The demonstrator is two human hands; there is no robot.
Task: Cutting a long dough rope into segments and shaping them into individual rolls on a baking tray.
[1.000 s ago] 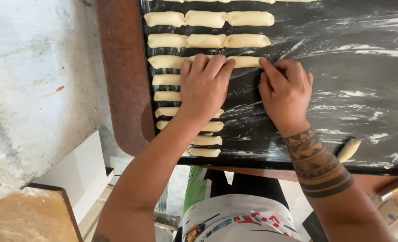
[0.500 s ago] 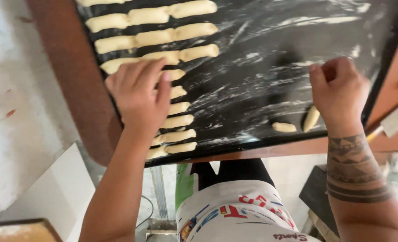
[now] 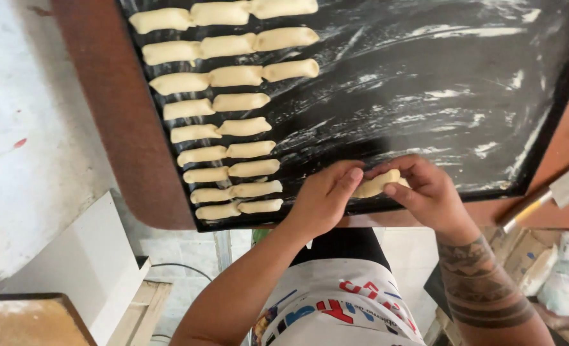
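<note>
Both hands meet over the near edge of the black tray [image 3: 425,96], working one dough piece [image 3: 373,186]. Left hand [image 3: 323,198]: fingers curled, thumb and forefinger closed on the piece's left end. Right hand [image 3: 425,192]: fingertips pinch its right end from above.

Judgement: shape with light, even pressure from both ends so the piece matches the dough rolls [image 3: 227,115] laid in rows on the tray's left side; squeezing hard would likely thin the middle.

The piece lies between the two grips, lifted just above the floured tray edge, well apart from the rows.
</note>
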